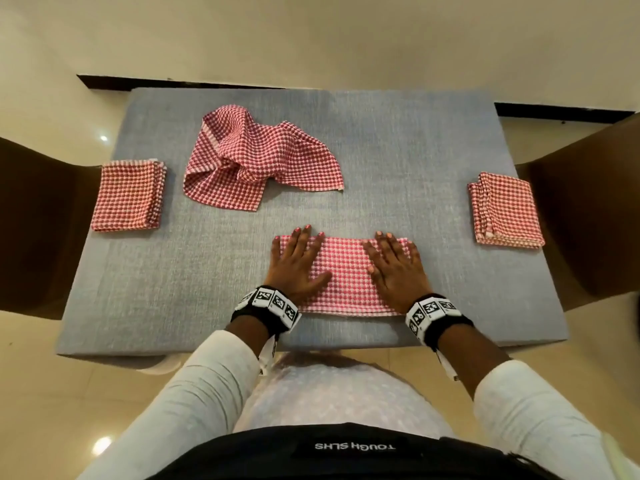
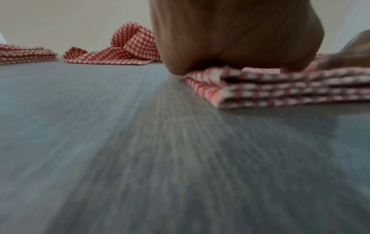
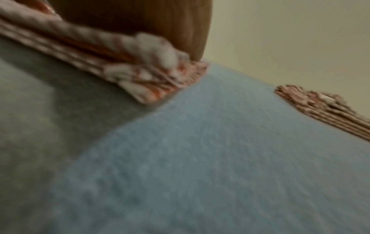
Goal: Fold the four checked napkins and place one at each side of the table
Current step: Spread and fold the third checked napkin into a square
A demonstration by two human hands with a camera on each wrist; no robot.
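Observation:
A red-and-white checked napkin [image 1: 348,271], folded into a long strip, lies near the front edge of the grey table [image 1: 194,271]. My left hand [image 1: 298,261] presses flat on its left end and my right hand [image 1: 394,265] presses flat on its right end, fingers straight. The left wrist view shows the strip's stacked layers [image 2: 280,88] under my palm. One folded napkin [image 1: 129,196] lies at the table's left side, another folded one [image 1: 505,211] at the right side. An unfolded, crumpled napkin [image 1: 258,157] lies towards the back, left of centre.
Dark brown chairs stand at the left [image 1: 38,230] and right [image 1: 588,220] of the table. Beige floor tiles [image 1: 346,39] surround it, with a dark strip beyond the far edge. My body is against the front edge.

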